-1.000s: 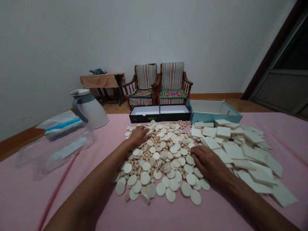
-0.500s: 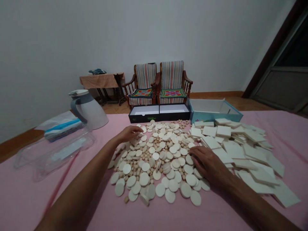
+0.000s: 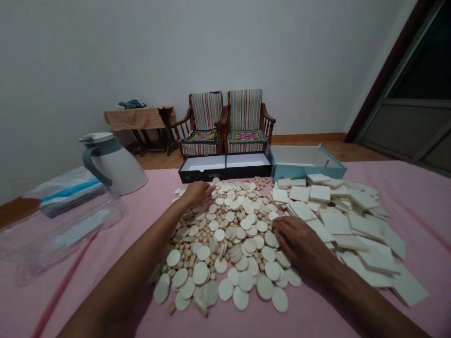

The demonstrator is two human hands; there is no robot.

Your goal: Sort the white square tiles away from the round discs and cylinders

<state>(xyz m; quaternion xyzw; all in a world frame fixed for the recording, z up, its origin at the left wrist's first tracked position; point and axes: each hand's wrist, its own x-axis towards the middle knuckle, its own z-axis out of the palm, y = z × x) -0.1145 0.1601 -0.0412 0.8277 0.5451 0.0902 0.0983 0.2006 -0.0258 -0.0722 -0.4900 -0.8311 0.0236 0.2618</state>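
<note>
A wide heap of pale round wooden discs (image 3: 240, 297) and small wooden cubes (image 3: 171, 308) is spread over the pink cloth. My left hand (image 3: 198, 192) is at the heap's far left side, fingers drawn together and pointing right among the discs; what lies between the fingertips, if anything, is hidden. At the right side of the heap rests my right hand (image 3: 298, 240), palm down, its fingers loosely stretched over the discs and touching them. Beside it lies a pile of square wooden tiles (image 3: 336, 221).
Behind the heap stand a black box (image 3: 246, 172) with white insides and a light blue box (image 3: 308, 170). On the left are a white-and-grey jug (image 3: 121, 171), a blue-and-white packet (image 3: 72, 196) and clear plastic trays (image 3: 70, 241). Two striped chairs (image 3: 245, 110) stand beyond.
My left hand has shifted slightly right across the far part of the heap, its fingers drawing in. The right hand stays by the same discs. The whole view has turned a little to the right.
</note>
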